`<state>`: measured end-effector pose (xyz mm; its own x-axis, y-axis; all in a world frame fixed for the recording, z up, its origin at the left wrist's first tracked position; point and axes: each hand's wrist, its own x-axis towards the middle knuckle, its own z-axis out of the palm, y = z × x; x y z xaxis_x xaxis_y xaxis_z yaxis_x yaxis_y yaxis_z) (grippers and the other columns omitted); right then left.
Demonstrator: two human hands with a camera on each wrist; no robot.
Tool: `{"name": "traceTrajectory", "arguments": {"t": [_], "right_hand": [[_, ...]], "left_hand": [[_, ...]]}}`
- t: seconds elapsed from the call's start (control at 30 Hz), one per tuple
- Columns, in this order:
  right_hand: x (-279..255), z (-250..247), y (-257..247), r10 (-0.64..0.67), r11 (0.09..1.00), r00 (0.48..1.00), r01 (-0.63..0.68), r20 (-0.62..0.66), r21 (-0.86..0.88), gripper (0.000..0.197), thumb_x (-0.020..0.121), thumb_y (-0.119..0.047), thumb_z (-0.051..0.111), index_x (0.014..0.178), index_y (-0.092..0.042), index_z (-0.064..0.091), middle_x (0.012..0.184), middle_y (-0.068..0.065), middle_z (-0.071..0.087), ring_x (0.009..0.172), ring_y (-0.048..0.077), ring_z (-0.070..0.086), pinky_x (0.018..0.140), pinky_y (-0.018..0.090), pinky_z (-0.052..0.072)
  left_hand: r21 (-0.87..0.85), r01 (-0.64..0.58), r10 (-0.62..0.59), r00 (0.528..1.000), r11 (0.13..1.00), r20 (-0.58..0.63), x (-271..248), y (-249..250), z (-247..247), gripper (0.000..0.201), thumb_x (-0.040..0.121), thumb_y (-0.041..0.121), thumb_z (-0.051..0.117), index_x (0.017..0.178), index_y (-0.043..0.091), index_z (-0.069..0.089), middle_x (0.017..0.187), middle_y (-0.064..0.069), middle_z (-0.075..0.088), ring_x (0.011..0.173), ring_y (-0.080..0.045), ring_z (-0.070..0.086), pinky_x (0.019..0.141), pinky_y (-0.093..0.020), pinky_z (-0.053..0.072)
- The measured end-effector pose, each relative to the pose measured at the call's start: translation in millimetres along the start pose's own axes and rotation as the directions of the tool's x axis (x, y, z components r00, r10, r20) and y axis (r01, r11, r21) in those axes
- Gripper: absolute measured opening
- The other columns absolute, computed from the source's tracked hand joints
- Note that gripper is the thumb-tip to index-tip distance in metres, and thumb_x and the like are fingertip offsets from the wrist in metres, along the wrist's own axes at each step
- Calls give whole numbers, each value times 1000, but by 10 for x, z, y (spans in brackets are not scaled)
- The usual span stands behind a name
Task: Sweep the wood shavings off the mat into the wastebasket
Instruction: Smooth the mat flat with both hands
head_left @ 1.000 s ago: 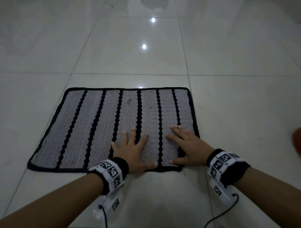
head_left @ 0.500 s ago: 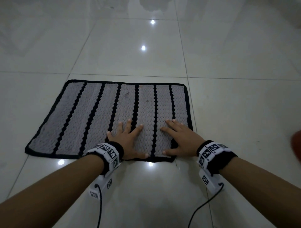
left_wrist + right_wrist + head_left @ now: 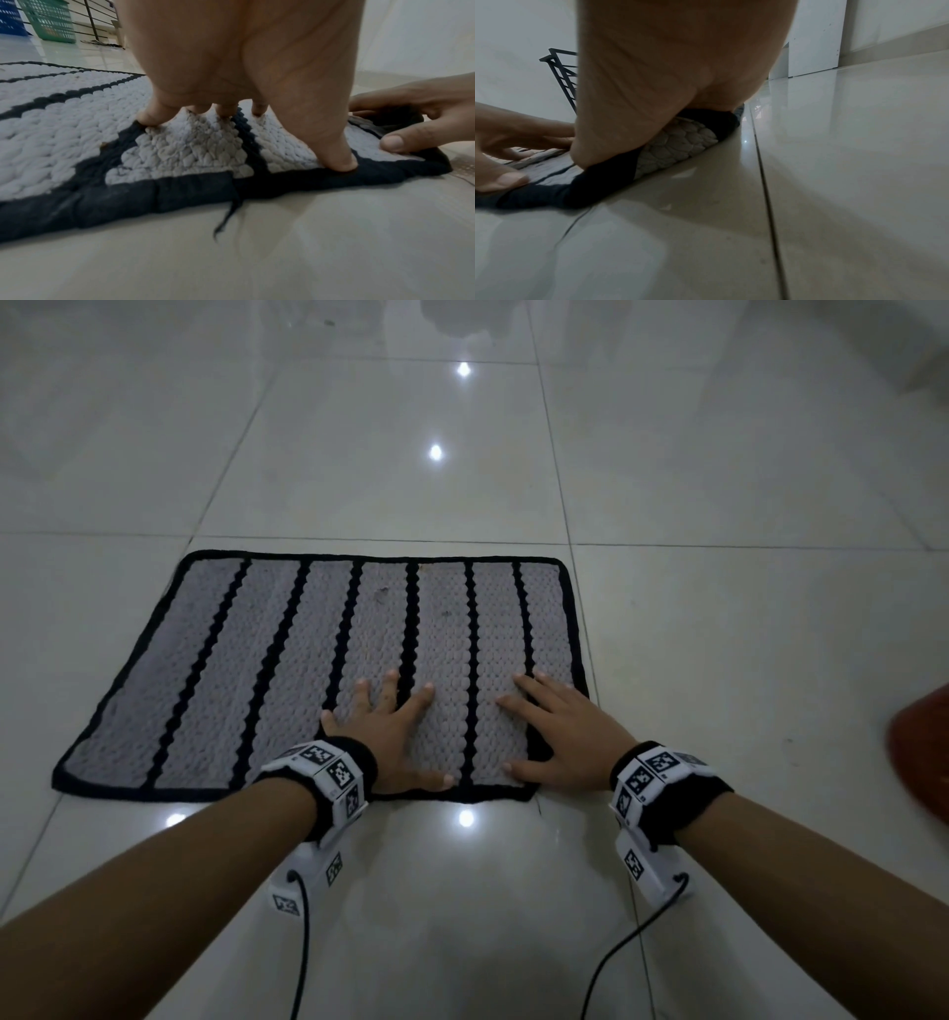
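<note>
Hands flat on mat [image 3: 246,670]: left hand [image 3: 395,737], right hand [image 3: 560,737].

We see a glossy tiled floor [image 3: 719,660] carrying ceiling-light glints at twelve o'clock; from the left wrist view a green slatted basket [image 3: 49,22] stands at eleven o'clock beside a blue crate [image 3: 9,18], with dark metal railing [image 3: 100,22] just past them
</note>
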<state>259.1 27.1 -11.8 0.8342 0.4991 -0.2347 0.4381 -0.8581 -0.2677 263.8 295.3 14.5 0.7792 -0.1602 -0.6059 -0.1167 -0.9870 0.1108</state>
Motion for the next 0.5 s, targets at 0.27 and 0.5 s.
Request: {"name": "traceTrajectory", "arguments": {"t": [0.27, 0.5], "right_hand": [[26, -65, 113, 60, 998, 998, -60, -1, 24, 89, 75, -80, 36, 151, -38, 15, 165, 2, 5, 151, 25, 3, 123, 43, 10], [107, -123, 168, 71, 997, 997, -70, -36, 20, 85, 82, -70, 50, 152, -33, 20, 164, 5, 9, 151, 27, 7, 123, 43, 11]], "left_hand": [[6, -2, 2, 1000, 1000, 5, 149, 68, -136, 122, 58, 87, 60, 148, 50, -14, 161, 2, -25, 147, -36, -19, 110, -72, 3], [3, 13, -13, 1000, 1000, -1, 269, 74, -199, 123, 56, 88, 61, 147, 52, -14, 160, 4, -25, 147, -34, -20, 110, -71, 3]]}}
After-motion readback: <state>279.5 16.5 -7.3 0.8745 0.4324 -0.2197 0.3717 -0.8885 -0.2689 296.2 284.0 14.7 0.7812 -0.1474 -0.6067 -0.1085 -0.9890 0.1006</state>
